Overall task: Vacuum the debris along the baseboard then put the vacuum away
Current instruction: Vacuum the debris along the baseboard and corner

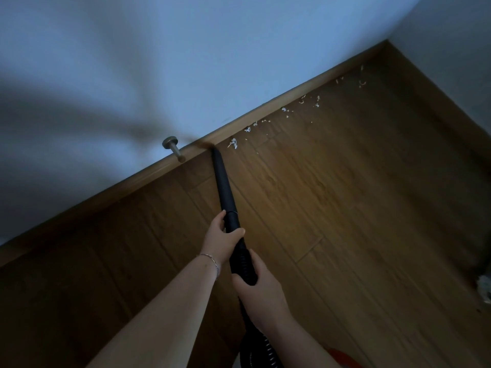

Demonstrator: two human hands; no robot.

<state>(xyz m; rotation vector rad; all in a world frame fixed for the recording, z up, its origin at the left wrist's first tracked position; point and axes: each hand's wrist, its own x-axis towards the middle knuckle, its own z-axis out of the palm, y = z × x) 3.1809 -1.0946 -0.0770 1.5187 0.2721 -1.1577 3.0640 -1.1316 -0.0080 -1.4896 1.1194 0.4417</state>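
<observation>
Lying in a ragged white trail, the debris [284, 109] hugged the foot of the baseboard [265, 108]. All of it was beyond the fingers and off to their right, with the nearest scrap just beside the nozzle tip. The black nozzle [223, 181] ran forward from the fingers, its tip touching the joint of baseboard and floor [345, 208]. The left hand [220, 240] curled its fingers round the nozzle's rear end. The right hand [261, 285], just behind it, gripped the ribbed hose [243, 261].

To my eye the sweep was at its very beginning, for the trail looked untouched. Done well, the tip would ride low against the baseboard and slide slowly rightward, away from the door stop [174, 148] left of it. The left fingers would steer while the right fed hose so nothing tugged. Going fast risked scattering the light scraps. An orange vacuum body [342, 359] showed behind the wrists.
</observation>
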